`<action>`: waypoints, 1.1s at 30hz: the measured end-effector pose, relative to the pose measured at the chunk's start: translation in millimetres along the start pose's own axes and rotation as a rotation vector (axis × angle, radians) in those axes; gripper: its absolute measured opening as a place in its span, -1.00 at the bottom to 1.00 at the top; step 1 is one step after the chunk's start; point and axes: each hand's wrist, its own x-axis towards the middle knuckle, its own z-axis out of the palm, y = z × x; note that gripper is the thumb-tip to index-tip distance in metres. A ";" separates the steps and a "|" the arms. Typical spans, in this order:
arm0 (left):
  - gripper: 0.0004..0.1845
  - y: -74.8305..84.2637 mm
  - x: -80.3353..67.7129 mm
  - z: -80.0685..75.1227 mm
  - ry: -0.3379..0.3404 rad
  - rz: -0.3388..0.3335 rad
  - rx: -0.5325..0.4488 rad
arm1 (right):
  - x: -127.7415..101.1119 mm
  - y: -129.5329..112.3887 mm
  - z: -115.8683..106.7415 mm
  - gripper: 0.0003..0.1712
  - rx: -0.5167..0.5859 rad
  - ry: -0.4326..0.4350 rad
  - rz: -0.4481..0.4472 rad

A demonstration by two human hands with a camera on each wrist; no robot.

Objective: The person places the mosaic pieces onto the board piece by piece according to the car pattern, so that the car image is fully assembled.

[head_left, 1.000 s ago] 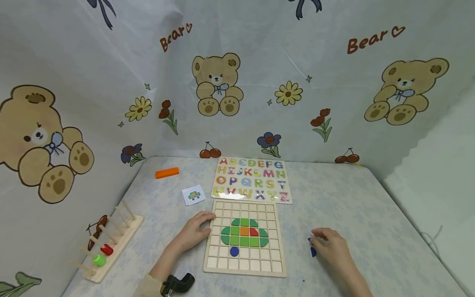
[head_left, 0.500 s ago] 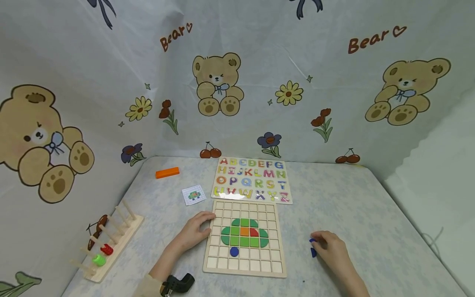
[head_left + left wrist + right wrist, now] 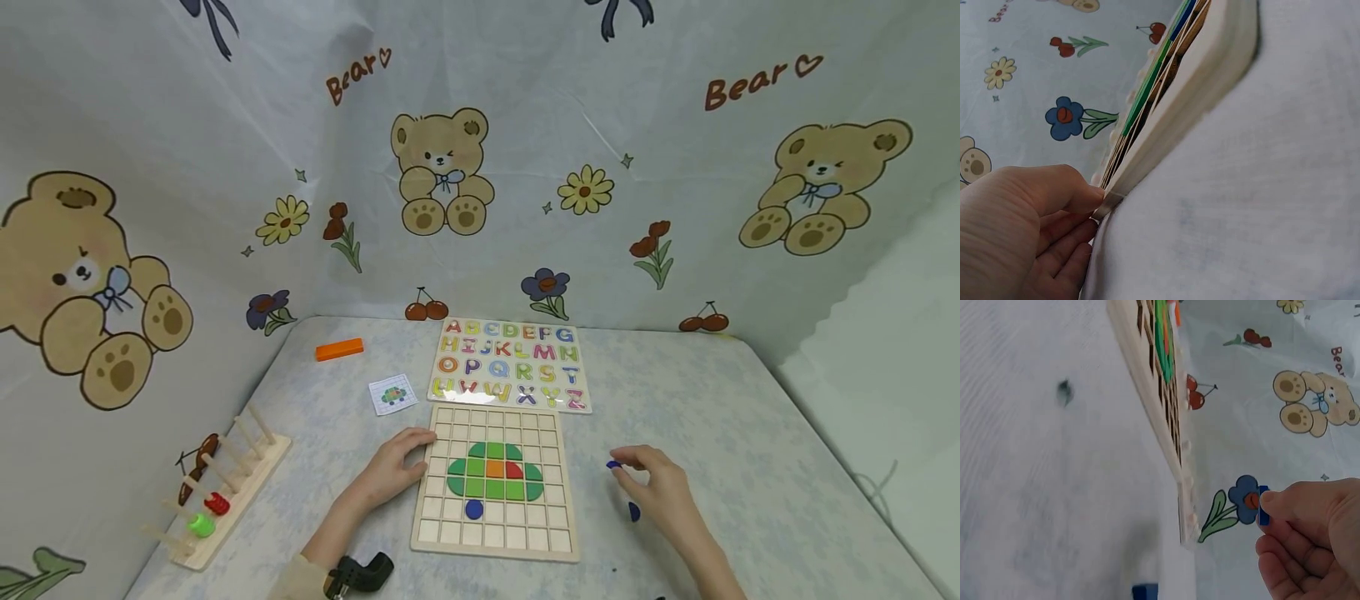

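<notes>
A wooden grid board point(image 3: 525, 533) lies flat on the table, bearing green, orange and red tiles in a turtle-like shape and a blue round piece point(image 3: 474, 509) below them. My left hand point(image 3: 392, 468) holds the board's left edge; in the left wrist view the thumb rests on the rim with fingers beneath. Right of the board, my right hand point(image 3: 662, 490) pinches a small blue tile point(image 3: 1264, 505) between thumb and fingertips, raised off the table. A second blue tile point(image 3: 634, 512) lies on the tabletop below that hand.
Behind the grid board lies an alphabet board point(image 3: 510, 365). To its left are a picture card point(image 3: 392, 393) and an orange block point(image 3: 339, 349). A wooden peg rack point(image 3: 232, 504) with red and green pieces stands at the left edge.
My right hand has lifted one blue tile off the table and moved it left and slightly away from me, leaving the other tile behind. My left hand stays at the board's edge.
</notes>
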 end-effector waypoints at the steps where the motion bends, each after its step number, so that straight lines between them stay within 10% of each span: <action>1: -0.54 0.0 -0.2 -0.1 -0.001 0.000 0.000 | 1.7 -4.9 1.2 -0.72 0.015 -0.006 -0.003; 23: -0.53 -0.9 -0.2 0.3 -0.012 -0.008 -0.021 | 10.4 -74.7 63.7 -0.78 0.267 -0.244 -0.280; 33: -0.54 -1.9 0.4 0.2 -0.016 -0.012 -0.027 | 2.1 -73.6 78.5 -0.83 0.246 -0.341 -0.246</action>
